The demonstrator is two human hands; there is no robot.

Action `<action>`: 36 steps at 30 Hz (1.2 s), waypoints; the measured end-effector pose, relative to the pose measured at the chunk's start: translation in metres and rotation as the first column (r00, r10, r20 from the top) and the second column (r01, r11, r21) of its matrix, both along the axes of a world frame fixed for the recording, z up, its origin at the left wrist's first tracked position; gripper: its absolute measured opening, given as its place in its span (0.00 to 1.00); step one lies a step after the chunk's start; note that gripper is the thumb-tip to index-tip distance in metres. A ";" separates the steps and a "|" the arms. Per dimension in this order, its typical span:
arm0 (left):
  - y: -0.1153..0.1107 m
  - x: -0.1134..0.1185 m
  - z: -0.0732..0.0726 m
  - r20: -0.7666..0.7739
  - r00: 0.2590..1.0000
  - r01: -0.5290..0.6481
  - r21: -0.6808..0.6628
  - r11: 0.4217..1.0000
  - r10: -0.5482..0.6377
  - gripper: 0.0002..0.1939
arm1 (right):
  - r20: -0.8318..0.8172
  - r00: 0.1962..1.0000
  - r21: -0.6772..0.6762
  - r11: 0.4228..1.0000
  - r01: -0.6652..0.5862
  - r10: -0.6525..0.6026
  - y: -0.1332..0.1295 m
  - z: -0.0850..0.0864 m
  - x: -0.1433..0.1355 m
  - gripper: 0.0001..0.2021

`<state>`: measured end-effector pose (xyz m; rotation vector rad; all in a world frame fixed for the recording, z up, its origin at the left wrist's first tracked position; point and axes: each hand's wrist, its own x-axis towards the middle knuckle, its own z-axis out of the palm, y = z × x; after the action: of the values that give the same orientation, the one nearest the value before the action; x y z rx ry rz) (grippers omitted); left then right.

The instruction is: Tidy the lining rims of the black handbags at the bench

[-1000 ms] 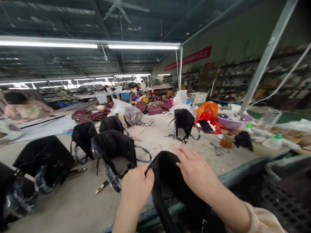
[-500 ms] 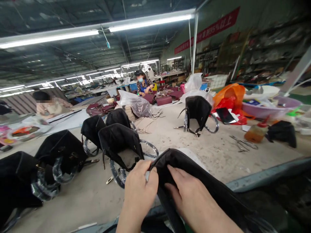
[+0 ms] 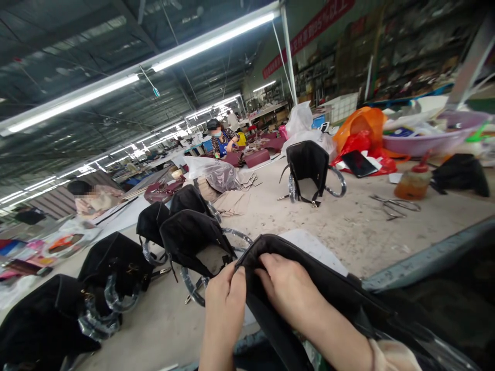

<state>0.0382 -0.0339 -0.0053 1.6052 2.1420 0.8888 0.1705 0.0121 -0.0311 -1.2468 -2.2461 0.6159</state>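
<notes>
A black bag (image 3: pixel 328 273) lies open at the table's near edge, its corner toward the middle of the view. My left hand (image 3: pixel 226 301) pinches the rim of that corner between thumb and fingers. Just to the right, my right hand (image 3: pixel 288 288) reaches inside the opening, its fingertips hidden in the dark lining, so its grip is unclear. Beyond my left hand stands another black bag (image 3: pixel 189 234) with plastic-wrapped ring handles.
More black bags (image 3: pixel 116 263) stand at the left, and one (image 3: pixel 307 165) farther back. Scissors (image 3: pixel 394 203), an amber bottle (image 3: pixel 413 183), a phone (image 3: pixel 359 163) and a purple basin (image 3: pixel 429 144) are at the right. Two people (image 3: pixel 222 139) (image 3: pixel 91 198) work beyond.
The view has tilted and shifted. My right hand has moved a little farther into the corner, and more of its forearm and sleeve shows. My left hand keeps its hold on the rim.
</notes>
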 end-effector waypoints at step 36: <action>0.002 0.001 0.003 0.013 1.000 0.017 0.122 0.992 -0.019 0.15 | -0.115 0.990 0.267 0.962 -0.048 0.082 0.004 0.021 0.012 0.11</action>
<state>0.0389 -0.0318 -0.0020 1.6676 2.0974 1.0398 0.1827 0.0164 -0.0103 -0.9791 -2.1868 0.3899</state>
